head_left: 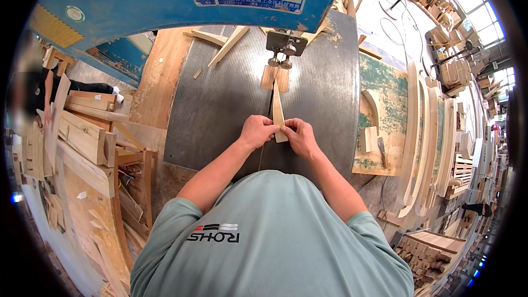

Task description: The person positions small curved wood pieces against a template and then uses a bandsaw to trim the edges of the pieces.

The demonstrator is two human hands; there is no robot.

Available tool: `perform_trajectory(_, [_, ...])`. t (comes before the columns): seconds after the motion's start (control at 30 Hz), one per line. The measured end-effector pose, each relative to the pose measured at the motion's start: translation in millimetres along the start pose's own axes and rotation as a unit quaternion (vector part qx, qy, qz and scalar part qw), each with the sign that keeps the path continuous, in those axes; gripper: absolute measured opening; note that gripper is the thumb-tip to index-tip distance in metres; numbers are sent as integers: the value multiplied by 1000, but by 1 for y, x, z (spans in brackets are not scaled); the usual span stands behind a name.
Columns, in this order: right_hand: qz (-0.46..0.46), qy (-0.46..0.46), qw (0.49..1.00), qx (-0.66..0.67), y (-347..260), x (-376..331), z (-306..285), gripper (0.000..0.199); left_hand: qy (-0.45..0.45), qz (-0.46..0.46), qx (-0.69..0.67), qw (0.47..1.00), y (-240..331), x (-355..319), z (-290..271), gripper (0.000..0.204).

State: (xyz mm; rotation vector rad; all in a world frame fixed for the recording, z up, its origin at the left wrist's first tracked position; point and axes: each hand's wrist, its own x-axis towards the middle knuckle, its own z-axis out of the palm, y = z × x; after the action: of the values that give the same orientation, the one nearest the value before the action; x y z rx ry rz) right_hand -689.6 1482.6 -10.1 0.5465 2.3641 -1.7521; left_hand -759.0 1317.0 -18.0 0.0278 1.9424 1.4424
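A narrow, tapered piece of wood [278,104] lies on the grey metal table [220,99] of a band saw, its thin end pointing away from me. Closed at the left side of its wide near end is my left hand [257,131]. My right hand [301,136] pinches the same end from the right, and the two thumbs nearly meet. Beyond the far tip is a pale wooden insert [274,78] in the table, under the saw's guide with rollers [286,47]. The blade itself I cannot make out.
The blue saw body [137,0] arches overhead. Wood strips [228,47] lie at the table's far side. On a green-stained board [385,93] at right are a curved piece and a brush-like tool [383,151]. Stacked timber [82,132] and another person [38,88] are at left.
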Motion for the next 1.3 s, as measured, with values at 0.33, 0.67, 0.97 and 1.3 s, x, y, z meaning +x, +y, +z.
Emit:
perform_trajectory(0.33, [-1, -3, 1000, 21, 7, -1, 3, 22, -7, 4, -6, 1000, 2, -5, -2, 22])
perform_trajectory(0.67, [10, -10, 999, 38, 12, -2, 5, 21, -4, 19, -11, 1000, -6, -4, -3, 22])
perform_trajectory(0.97, [7, -9, 999, 52, 15, 4, 8, 21, -11, 13, -6, 1000, 1, -3, -7, 20])
perform_trajectory(1.3, [4, -11, 1000, 25, 13, 0, 9, 21, -26, 15, 15, 999, -3, -3, -10, 19])
